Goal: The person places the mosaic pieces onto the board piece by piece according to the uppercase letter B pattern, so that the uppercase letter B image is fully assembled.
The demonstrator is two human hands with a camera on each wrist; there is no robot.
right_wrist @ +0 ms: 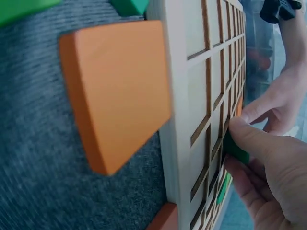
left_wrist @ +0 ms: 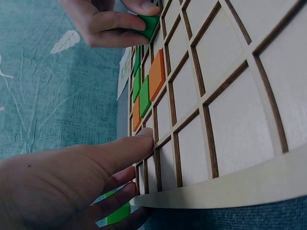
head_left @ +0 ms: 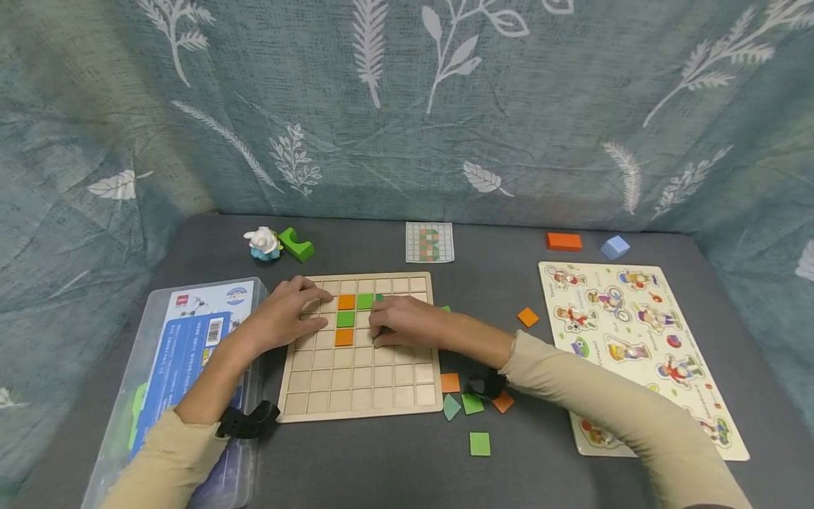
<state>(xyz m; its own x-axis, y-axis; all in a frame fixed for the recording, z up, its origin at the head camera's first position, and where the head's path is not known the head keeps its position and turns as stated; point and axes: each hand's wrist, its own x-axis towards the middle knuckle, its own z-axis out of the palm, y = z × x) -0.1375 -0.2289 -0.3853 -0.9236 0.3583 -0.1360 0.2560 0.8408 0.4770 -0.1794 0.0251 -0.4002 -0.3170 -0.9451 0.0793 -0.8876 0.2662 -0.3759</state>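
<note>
My right hand [head_left: 407,322] pinches a dark green tile [right_wrist: 235,148] between thumb and fingers, close over the wooden grid board [head_left: 356,382]. The fingers partly cover it, and I cannot tell its full shape. Left of that hand, orange tiles [head_left: 344,337] and green tiles [head_left: 345,319] sit in the board's squares. Another green piece [head_left: 379,297] shows just above the right fingers. My left hand [head_left: 284,314] rests at the board's upper left, its thumb [left_wrist: 139,140] extended along the surface and its fingers spread, holding nothing.
Loose tiles, including a green square [head_left: 480,444] and an orange square [head_left: 528,317], lie right of the board. A pattern card [head_left: 445,244] stands behind it. A plastic case [head_left: 143,332] is at the left, a picture puzzle [head_left: 600,339] at the right. Blocks and a figurine [head_left: 263,243] line the back.
</note>
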